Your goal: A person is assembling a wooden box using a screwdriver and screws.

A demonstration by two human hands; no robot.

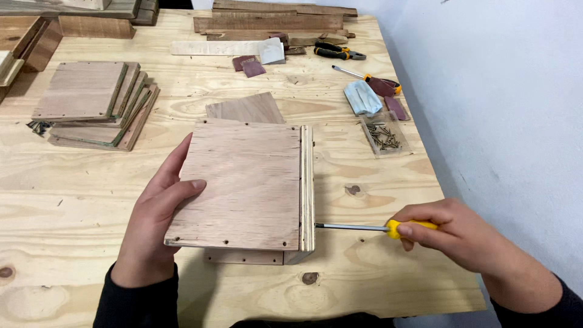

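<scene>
Plywood box [246, 185]: near the middle of the light wooden tabletop [73, 182], broad face up, with a plywood edge strip along its right side and small screw holes along its near edge. Left hand [155, 222]: laid against the box's left side, thumb resting on the top face, the other fingers wrapped round the left edge and partly hidden; it holds the box steady. Right hand [452, 234]: to the right of the box, fingers closed round the yellow handle of a screwdriver [364, 228]; the shaft lies level, its tip meeting the box's right edge near the front corner. Loose thin wood panel [246, 109]: just behind the box, flat on the tabletop. Stack of square plywood panels [91, 106]: at the far left, fanned out and overlapping. Clear plastic tray of screws [384, 135]: to the right behind the box. Crumpled pale blue cloth [362, 97]: just behind that tray. Second screwdriver with a dark red handle [370, 79]: beside the cloth. Black and yellow pliers [337, 51]: farther back. Scraps of sandpaper [250, 64] and lengths of wood [267, 21]: along the far edge.
</scene>
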